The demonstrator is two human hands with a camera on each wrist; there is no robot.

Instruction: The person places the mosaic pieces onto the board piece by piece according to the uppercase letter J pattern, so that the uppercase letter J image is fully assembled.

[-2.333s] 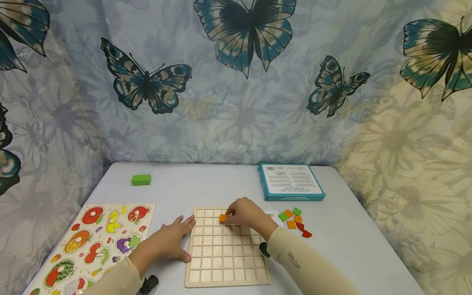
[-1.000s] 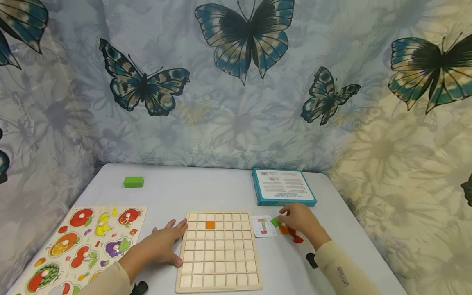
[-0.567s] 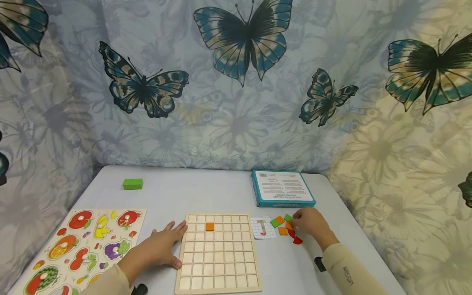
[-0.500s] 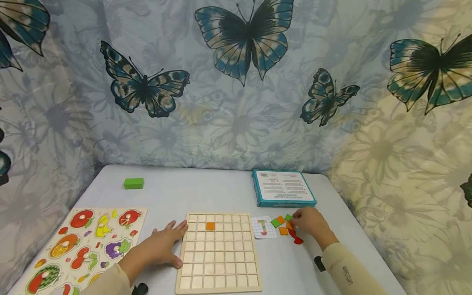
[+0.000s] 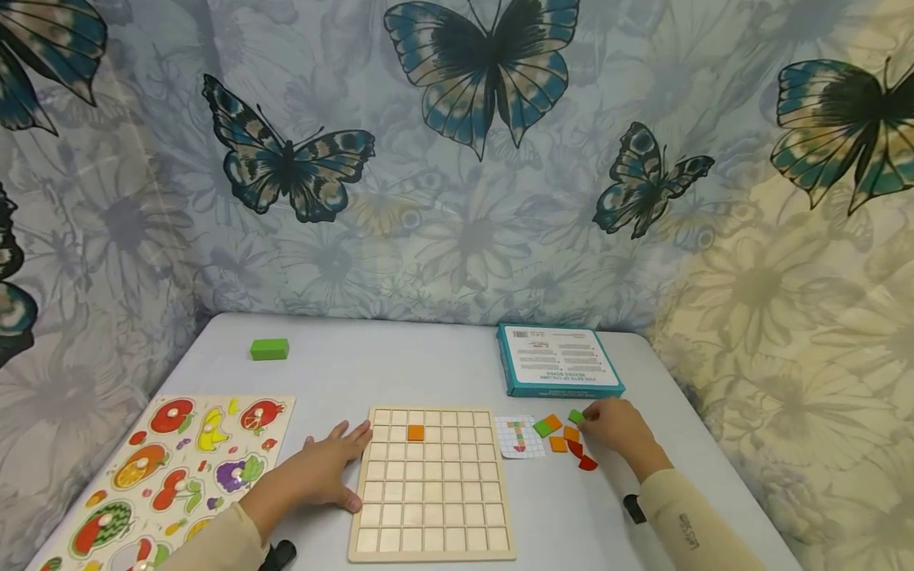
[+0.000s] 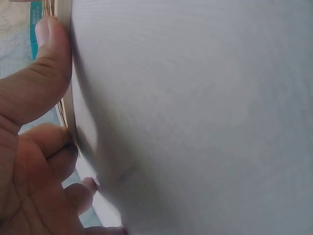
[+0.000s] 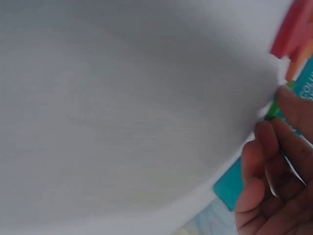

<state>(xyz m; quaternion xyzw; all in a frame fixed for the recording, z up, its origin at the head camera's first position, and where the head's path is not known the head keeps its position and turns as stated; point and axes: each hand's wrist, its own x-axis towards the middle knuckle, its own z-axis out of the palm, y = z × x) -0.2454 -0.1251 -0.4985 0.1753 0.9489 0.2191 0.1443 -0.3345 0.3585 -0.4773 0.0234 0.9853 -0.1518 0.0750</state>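
Note:
My left hand (image 5: pixel 321 468), fingers spread, rests against the left edge of a wooden grid board (image 5: pixel 423 493). In the left wrist view the thumb (image 6: pixel 54 63) touches the board's side (image 6: pixel 63 14). One orange square tile (image 5: pixel 415 433) lies in a cell near the top. Right of the board, my right hand (image 5: pixel 620 428) pinches a green square tile (image 5: pixel 575 415) between thumb and fingertips at the tabletop; the right wrist view shows only a sliver of this green tile (image 7: pixel 273 109). Several loose tiles lie beside it: another green one (image 5: pixel 543 428), orange ones (image 5: pixel 558 445) and red curved ones (image 5: pixel 588 463).
A small pattern card (image 5: pixel 530 449) lies between board and tiles. Behind them is a teal box (image 5: pixel 564 391). A green block (image 5: pixel 269 350) stands at the back left, and a fruit picture board (image 5: pixel 207 464) lies at the left. Patterned cloth (image 5: pixel 471 262) hangs behind the table.
My right hand has let go of the orange tile in the board's cell and moved right to the loose tiles, where it now pinches a green one. The left hand stays at the board.

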